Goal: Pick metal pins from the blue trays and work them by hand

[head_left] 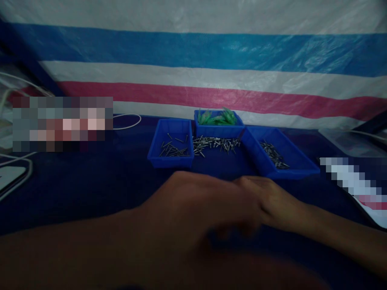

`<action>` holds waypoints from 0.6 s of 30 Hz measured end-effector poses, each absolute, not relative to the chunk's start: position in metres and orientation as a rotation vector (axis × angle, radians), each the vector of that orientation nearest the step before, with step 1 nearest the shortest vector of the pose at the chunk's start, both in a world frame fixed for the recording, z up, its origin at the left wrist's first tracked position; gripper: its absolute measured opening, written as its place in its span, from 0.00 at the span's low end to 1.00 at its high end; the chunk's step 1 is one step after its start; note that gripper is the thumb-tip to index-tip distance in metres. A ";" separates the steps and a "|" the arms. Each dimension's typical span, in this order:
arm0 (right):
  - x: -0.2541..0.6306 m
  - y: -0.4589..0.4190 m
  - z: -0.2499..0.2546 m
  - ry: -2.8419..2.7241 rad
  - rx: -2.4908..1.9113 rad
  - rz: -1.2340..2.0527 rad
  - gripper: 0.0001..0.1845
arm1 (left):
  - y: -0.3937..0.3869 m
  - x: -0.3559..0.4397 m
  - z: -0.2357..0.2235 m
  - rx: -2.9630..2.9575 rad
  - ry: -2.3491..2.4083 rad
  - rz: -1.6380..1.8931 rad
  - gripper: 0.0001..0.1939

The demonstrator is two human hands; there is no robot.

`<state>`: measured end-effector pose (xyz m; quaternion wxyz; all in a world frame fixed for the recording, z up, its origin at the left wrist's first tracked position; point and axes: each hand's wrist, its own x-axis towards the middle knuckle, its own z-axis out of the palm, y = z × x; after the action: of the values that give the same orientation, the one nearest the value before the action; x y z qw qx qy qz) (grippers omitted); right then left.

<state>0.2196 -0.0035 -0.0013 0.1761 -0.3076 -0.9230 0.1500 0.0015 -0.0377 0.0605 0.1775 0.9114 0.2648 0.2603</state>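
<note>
Grip of the left hand (193,201) and right hand (273,197), the left partly covering the right: fingers look curled, but how far they close, and on what, cannot be told. Beneath extends a dark blue worktop (90,181), bearing, beyond the hands, a blue right tray (292,174), left tray (171,162) and rear tray (220,131). Green pieces (225,118) lie in the rear tray; slim metal pins (231,143) lie loose before it and inside the other two.

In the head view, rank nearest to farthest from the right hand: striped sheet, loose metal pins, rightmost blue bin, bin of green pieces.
1. Rightmost blue bin, just beyond the right hand
2. Loose metal pins, farther back and left
3. Bin of green pieces, behind the pins
4. Striped sheet, at the back
</note>
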 end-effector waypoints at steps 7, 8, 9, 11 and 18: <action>0.219 -0.004 0.001 -2.615 -0.918 0.350 0.04 | 0.002 -0.008 0.004 2.870 1.024 0.414 0.10; 0.219 -0.004 0.001 -2.613 -0.919 0.351 0.04 | 0.002 -0.008 0.000 2.901 1.009 0.395 0.10; 0.219 -0.004 0.001 -2.612 -0.919 0.357 0.04 | 0.002 -0.008 -0.002 2.928 0.969 0.392 0.11; 0.219 -0.005 0.001 -2.606 -0.924 0.374 0.04 | 0.001 -0.007 -0.002 2.954 0.913 0.407 0.12; 0.219 -0.005 0.004 -2.596 -0.950 0.424 0.09 | 0.004 -0.009 0.003 3.013 0.861 0.430 0.16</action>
<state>0.2188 -0.0052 0.0037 0.1715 -0.3345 -0.9145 0.1494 -0.0088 0.0038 0.0026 -0.0104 0.9525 0.2722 0.1358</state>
